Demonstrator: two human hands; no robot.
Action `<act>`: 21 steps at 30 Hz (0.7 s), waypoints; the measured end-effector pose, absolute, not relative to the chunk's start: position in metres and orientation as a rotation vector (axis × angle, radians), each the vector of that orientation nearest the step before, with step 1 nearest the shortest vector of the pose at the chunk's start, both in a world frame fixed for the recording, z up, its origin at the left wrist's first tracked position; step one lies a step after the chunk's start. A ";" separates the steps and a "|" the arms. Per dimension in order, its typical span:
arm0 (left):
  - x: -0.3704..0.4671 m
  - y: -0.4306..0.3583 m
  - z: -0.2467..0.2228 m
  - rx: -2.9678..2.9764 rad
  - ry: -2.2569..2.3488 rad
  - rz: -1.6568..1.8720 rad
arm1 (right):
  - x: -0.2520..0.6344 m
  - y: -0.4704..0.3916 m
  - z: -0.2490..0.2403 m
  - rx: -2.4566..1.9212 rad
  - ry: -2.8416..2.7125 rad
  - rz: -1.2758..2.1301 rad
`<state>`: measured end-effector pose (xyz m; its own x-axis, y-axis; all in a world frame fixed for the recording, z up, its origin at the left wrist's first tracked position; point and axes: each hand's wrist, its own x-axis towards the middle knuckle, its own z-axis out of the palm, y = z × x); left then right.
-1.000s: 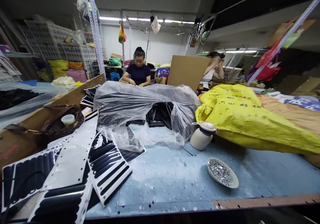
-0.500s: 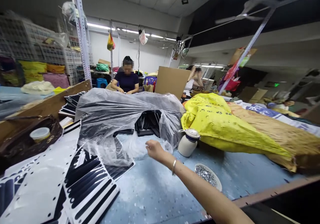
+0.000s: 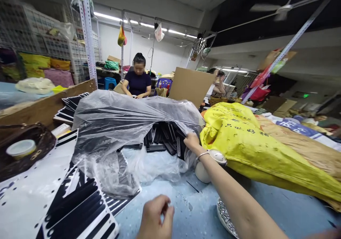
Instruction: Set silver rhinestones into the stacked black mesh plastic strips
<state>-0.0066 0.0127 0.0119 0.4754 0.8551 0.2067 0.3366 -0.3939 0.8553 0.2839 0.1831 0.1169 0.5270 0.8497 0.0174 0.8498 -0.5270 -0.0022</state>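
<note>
A large clear plastic bag [image 3: 114,114] lies across the blue table, with many black strips [image 3: 167,137] showing through its open mouth. My right hand [image 3: 192,142] has its fingers closed on the bag's edge at the right side of the mouth. A bracelet circles that wrist. Low in front, my left hand [image 3: 157,216] hovers over the table, fingers loosely curled, thumb and forefinger apart, nothing visible in them. Partly behind my right forearm stands a white lidded jar [image 3: 202,171]. Nearer is a bowl of small shiny metal pieces [image 3: 226,217], partly hidden by that arm.
White sheets with black strips [image 3: 80,210] are piled at the left beside a brown bag [image 3: 32,153] with a lidded tub [image 3: 21,148]. A yellow sack [image 3: 245,136] lies at the right. Behind the plastic bag are a cardboard panel [image 3: 190,88] and a seated person [image 3: 137,80].
My right hand has moved right and forward onto the bag's edge, and the bag's mouth is wider, showing more strips. My left hand has come into view at the bottom.
</note>
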 end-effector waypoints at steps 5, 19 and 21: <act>0.038 0.086 0.003 2.276 1.279 0.852 | 0.271 0.205 0.100 -2.640 -1.720 -0.033; 0.037 0.103 -0.050 2.293 1.377 0.690 | 0.285 0.231 0.104 -2.869 -1.656 0.029; 0.036 0.103 -0.045 2.265 1.370 0.640 | 0.280 0.225 0.107 -2.862 -1.689 0.038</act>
<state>0.0356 0.1033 -0.0445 0.4103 0.8960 0.1699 0.7052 -0.4299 0.5638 0.2803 0.2254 0.1065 0.4877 0.8659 -0.1112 0.8700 -0.4715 0.1443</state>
